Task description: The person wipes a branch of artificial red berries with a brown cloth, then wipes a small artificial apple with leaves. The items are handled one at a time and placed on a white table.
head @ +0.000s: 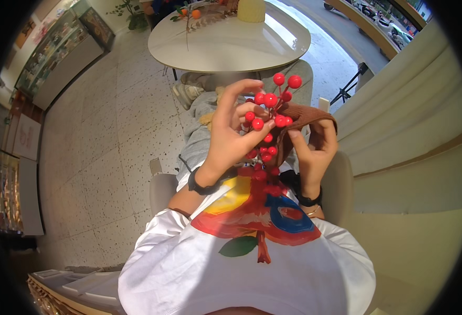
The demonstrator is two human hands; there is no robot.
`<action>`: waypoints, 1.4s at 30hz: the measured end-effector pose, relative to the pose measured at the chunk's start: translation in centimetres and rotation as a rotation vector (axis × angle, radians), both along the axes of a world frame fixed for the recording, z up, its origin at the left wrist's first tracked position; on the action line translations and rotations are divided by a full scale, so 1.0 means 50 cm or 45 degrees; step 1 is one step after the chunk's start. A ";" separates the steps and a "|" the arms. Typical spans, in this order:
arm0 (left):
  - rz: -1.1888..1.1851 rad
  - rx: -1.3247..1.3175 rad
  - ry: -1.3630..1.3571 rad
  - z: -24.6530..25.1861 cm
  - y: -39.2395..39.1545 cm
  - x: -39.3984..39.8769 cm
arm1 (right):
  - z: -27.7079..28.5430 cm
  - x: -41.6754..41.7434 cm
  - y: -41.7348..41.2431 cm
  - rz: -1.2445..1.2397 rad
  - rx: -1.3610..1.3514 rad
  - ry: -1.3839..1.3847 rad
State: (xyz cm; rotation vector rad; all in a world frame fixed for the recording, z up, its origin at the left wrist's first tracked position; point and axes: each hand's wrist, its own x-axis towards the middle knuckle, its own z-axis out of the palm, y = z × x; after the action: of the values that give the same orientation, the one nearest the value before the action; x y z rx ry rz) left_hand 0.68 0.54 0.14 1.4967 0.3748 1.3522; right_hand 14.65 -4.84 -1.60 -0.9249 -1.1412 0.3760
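Observation:
A branch of glossy red artificial berries [270,100] stands up in front of my chest, its lower clusters hanging toward my shirt. My left hand [233,126] pinches the branch between thumb and fingers, with the forefinger arched above the berries. In my right hand [315,147] is a brown cloth [307,115] that looks ribbed or knitted, its upper edge draped over the fingers. Part of the cloth lies behind the berries, touching or very close to the stem. The fingers of both hands are partly hidden by the berries and cloth.
An oval white table [223,51] stands beyond my knees, bearing a leafy twig with orange fruits [196,14] and a pale yellow object [251,11]. A cream curtain [408,110] hangs close on the right. My chair's side [341,177] is near my right elbow. A glass display case [52,53] stands far left.

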 end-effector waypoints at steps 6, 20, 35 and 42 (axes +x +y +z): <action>0.085 0.065 0.093 0.003 -0.010 0.009 | -0.001 -0.001 0.003 -0.073 -0.046 -0.267; -0.050 -0.088 0.177 -0.013 -0.002 0.002 | -0.012 0.006 0.002 -0.064 -0.048 -0.159; -0.376 -0.249 -0.038 0.001 0.009 -0.017 | 0.000 -0.005 0.003 -0.067 -0.093 -0.291; -0.339 -0.141 0.069 -0.005 0.008 -0.011 | -0.004 -0.002 0.000 -0.113 -0.096 -0.185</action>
State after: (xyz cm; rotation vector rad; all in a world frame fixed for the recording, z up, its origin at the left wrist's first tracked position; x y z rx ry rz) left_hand 0.15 0.93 -0.09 1.4373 0.2689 1.0664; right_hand 14.56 -4.86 -1.78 -1.0792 -1.2199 0.2843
